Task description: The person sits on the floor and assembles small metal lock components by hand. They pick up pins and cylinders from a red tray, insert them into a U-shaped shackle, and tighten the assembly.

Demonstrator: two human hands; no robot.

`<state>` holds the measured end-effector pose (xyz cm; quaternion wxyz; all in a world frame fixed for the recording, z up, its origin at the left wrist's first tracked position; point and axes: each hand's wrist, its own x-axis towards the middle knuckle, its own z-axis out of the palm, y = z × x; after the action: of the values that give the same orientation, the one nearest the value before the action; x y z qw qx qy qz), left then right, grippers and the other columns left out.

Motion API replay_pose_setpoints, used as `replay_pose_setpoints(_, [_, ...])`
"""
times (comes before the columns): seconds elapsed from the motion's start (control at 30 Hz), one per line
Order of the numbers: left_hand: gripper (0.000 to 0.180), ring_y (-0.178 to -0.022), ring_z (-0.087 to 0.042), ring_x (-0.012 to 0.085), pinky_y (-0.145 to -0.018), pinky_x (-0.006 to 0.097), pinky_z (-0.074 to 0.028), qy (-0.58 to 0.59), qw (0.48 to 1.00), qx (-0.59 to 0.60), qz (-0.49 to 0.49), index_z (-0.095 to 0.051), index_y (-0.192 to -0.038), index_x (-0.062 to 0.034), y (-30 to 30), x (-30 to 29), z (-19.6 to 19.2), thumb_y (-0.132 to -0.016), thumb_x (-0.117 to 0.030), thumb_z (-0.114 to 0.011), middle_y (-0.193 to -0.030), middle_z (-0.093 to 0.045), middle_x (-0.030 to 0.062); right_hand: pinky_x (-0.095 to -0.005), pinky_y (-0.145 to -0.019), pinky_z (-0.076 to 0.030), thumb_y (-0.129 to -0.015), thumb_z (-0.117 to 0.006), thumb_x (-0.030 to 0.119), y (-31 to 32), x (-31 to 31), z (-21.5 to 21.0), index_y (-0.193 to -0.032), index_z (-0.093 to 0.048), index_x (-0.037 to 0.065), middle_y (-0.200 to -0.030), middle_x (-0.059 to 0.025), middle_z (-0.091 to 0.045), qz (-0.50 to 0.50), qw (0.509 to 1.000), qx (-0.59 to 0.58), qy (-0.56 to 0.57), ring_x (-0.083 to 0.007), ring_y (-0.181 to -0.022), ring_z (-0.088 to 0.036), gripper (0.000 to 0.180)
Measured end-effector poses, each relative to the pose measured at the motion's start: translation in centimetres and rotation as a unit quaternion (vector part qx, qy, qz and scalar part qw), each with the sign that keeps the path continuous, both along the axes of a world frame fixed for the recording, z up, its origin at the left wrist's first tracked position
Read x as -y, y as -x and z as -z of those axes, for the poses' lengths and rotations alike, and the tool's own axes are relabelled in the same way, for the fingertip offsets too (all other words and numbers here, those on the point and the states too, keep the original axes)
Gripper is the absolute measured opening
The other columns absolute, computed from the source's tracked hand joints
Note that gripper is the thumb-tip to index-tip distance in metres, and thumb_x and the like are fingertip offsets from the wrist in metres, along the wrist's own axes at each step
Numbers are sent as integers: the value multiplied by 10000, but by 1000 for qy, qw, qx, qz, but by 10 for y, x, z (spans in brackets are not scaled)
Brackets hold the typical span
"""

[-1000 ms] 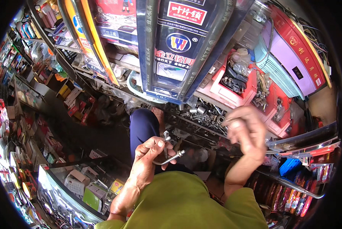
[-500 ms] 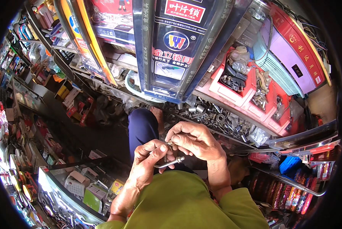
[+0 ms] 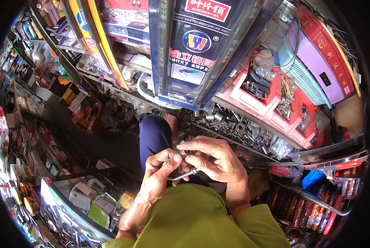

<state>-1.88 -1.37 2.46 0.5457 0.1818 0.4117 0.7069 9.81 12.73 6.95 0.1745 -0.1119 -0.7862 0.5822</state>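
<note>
My left hand (image 3: 161,167) is closed around a thin, bent silvery metal rod (image 3: 179,177), which sticks out below its fingers and carries a small nut-like collar (image 3: 194,170) near its right end. Between the two hands is a small brass-coloured metal piece (image 3: 184,153), pinched by the thumb and fingers of my right hand (image 3: 216,159). The left thumb and fingertips nearly touch that piece. Fingers partly cover both parts, so I cannot tell whether they are joined.
Loose nuts, bolts and sleeves fill a tray (image 3: 238,127) beyond my hands. Red bins (image 3: 251,96) of metal parts stand on the shelf at right. Tall packaged locks (image 3: 193,58) hang ahead. At lower left is a glass-edged case (image 3: 65,206) with boxes and spanners.
My right hand's fingers have shifted around the small brass-coloured piece, its thumb now lower, near the rod's collar. My left hand has stayed almost in place.
</note>
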Motion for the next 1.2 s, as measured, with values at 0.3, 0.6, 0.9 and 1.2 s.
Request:
replay_pose_setpoints(0.3, [218, -602, -648, 159, -437, 210, -425, 14, 996, -90, -4, -639, -920, -24, -3, 0, -5, -956, -232, -585, -738, -660, 94, -282, -645, -505, -830, -683, -20, 0, -8, 5, -1020, -683, -22, -884, -107, -649, -5, 998, -41, -53, -180, -761, -643, 191])
replay_pose_setpoints(0.6, [221, -648, -638, 103, -475, 194, -418, -5, 996, -81, 33, -640, -941, -28, 3, 6, -6, -974, -235, -569, -753, -635, 32, -275, -664, -501, -827, -690, -12, 0, -7, 7, -1031, -693, -15, -905, -110, -650, 1, 997, -73, -35, -167, -781, -636, 204])
replay_pose_setpoints(0.9, [266, -590, -635, 124, -434, 193, -403, 5, 990, -141, -4, -640, -908, -12, 1, 5, -8, -946, -273, -607, -709, -632, 50, -270, -641, -502, -824, -700, 4, -2, -4, 5, -1023, -694, -13, -915, -115, -660, 17, 997, -49, -56, -164, -760, -637, 200])
replay_pose_setpoints(1.2, [209, -597, -600, 79, -496, 193, -432, -23, 978, -208, -16, -644, -911, -15, -1, 2, -12, -950, -217, -607, -700, -626, 27, -282, -609, -508, -849, -681, 20, -4, -1, 4, -1007, -664, -15, -883, -114, -654, 21, 996, -44, -81, -192, -705, -653, 163])
